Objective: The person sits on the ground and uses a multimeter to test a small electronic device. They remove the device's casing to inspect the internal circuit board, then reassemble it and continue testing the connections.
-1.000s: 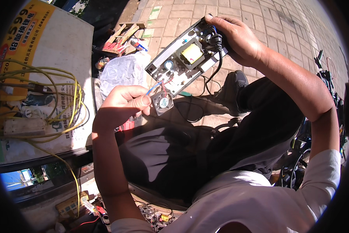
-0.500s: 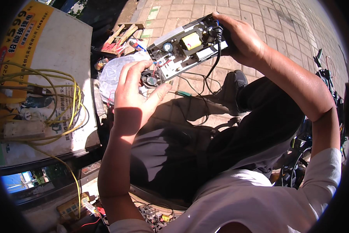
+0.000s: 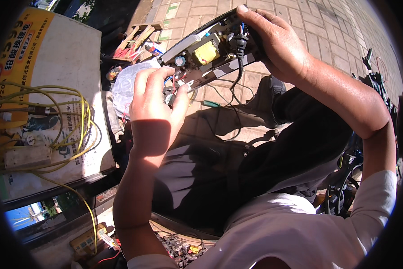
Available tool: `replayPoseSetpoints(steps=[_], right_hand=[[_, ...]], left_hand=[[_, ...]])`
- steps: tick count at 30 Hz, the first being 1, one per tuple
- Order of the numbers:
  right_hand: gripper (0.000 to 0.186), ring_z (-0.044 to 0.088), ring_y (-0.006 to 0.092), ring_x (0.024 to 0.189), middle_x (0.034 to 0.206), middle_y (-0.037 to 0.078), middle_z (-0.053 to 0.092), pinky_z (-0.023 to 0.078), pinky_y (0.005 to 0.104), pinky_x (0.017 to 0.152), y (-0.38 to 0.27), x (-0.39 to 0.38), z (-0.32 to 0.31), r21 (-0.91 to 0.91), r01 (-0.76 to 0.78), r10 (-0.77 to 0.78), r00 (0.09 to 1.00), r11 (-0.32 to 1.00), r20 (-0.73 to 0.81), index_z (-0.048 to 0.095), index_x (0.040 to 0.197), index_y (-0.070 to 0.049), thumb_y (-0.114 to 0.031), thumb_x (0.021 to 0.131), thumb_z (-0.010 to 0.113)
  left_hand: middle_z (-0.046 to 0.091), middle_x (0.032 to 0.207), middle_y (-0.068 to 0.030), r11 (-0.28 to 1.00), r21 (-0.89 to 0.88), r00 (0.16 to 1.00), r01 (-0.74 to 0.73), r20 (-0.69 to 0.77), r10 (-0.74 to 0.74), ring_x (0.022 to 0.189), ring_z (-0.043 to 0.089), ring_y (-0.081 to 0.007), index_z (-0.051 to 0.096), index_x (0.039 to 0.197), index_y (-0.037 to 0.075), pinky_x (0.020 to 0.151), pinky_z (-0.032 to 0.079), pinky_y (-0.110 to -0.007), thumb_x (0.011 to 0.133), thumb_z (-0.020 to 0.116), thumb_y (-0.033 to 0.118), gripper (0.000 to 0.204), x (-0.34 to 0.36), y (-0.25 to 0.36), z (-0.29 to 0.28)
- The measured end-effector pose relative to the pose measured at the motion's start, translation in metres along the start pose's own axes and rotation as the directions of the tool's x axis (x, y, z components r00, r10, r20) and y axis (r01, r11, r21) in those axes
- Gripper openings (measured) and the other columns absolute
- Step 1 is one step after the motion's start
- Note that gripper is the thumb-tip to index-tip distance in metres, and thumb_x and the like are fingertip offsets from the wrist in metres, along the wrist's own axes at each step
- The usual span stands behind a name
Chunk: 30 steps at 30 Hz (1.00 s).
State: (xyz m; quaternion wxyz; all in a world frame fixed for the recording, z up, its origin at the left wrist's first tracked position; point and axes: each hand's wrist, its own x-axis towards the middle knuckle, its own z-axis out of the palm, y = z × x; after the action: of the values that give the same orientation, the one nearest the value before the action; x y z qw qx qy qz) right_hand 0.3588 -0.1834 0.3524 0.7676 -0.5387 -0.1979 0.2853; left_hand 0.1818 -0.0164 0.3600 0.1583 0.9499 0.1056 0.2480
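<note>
An opened charger [image 3: 188, 74] with a metal housing hangs tilted in front of me, its circuit board bare. A yellow-wrapped transformer [image 3: 206, 53] sits on the board, and a black cord [image 3: 241, 67] leaves the right end. My right hand [image 3: 282, 47] is closed round that end, thumb along the top edge. At the opposite end, my left hand [image 3: 159, 98] has fingers and thumb bent about a small black cooling fan [image 3: 168, 97], which the hand partly covers. Thin red and blue wires run between the fan and the board.
A white cabinet with a poster [image 3: 71, 54] stands at left, with a coiled yellow cable [image 3: 82, 116] on it. Beyond my left hand lie a clear plastic bag [image 3: 130, 85] and a wooden tray [image 3: 141, 38] of tools. A green-handled screwdriver [image 3: 210, 103] rests on the paving.
The charger has shifted slightly left and tipped, showing more of its side. My left thumb and fingers have drawn closer together round the fan.
</note>
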Motion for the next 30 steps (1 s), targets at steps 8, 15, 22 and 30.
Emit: replayPoseSetpoints(steps=[8, 15, 22, 30], right_hand=[[0.045, 0.063, 0.0118, 0.078, 0.091, 0.008, 0.063, 0.054, 0.0272, 0.067, -0.002, -0.012, 0.008, 0.042, -0.007, 0.010, 0.997, 0.999, -0.080, 0.055, 0.109, 0.005, -0.039, 0.097, 0.059], [0.084, 0.061, 0.0217, 0.105, 0.108, 0.017, 0.061, 0.050, 0.0332, 0.094, -0.012, -0.010, -0.006, -0.200, -0.097, 0.158, 0.937, 0.975, 0.311, 0.047, 0.126, 0.009, -0.045, 0.072, 0.084], [0.065, 0.065, 0.0198, 0.095, 0.103, 0.015, 0.065, 0.054, 0.0326, 0.089, -0.009, -0.002, -0.014, -0.148, -0.259, 0.296, 0.886, 0.954, 0.356, 0.054, 0.120, 0.009, -0.027, 0.075, 0.084], [0.066, 0.063, 0.0212, 0.100, 0.105, 0.012, 0.064, 0.051, 0.0328, 0.094, -0.007, -0.003, -0.011, -0.262, -0.177, 0.272, 0.880, 0.949, 0.390, 0.056, 0.121, 0.001, -0.020, 0.069, 0.090]], left_hand=[[0.058, 0.090, -0.0095, 0.985, 0.123, 0.981, -0.121, -0.139, 0.137, 0.084, 0.058, -0.0235, 0.066, 0.094, 0.000, 0.075, 0.048, -0.032, 0.078, 0.075, 0.001, 0.019, 0.008, 0.000, 0.007], [0.058, 0.090, -0.0090, 0.950, 0.229, 0.966, -0.215, -0.092, 0.241, 0.090, 0.055, -0.0272, 0.069, 0.088, 0.003, 0.081, 0.047, -0.037, 0.076, 0.077, 0.001, 0.014, 0.007, 0.004, 0.000], [0.056, 0.116, -0.0116, 0.944, 0.212, 0.950, -0.252, -0.132, 0.283, 0.113, 0.050, -0.0306, 0.070, 0.086, 0.006, 0.096, 0.043, -0.042, 0.075, 0.077, 0.006, 0.013, 0.007, 0.003, 0.000], [0.054, 0.129, -0.0204, 0.985, 0.003, 0.982, -0.174, -0.069, 0.174, 0.120, 0.054, -0.0334, 0.068, 0.087, -0.001, 0.101, 0.045, -0.042, 0.076, 0.073, -0.002, 0.012, 0.002, -0.008, -0.007]])
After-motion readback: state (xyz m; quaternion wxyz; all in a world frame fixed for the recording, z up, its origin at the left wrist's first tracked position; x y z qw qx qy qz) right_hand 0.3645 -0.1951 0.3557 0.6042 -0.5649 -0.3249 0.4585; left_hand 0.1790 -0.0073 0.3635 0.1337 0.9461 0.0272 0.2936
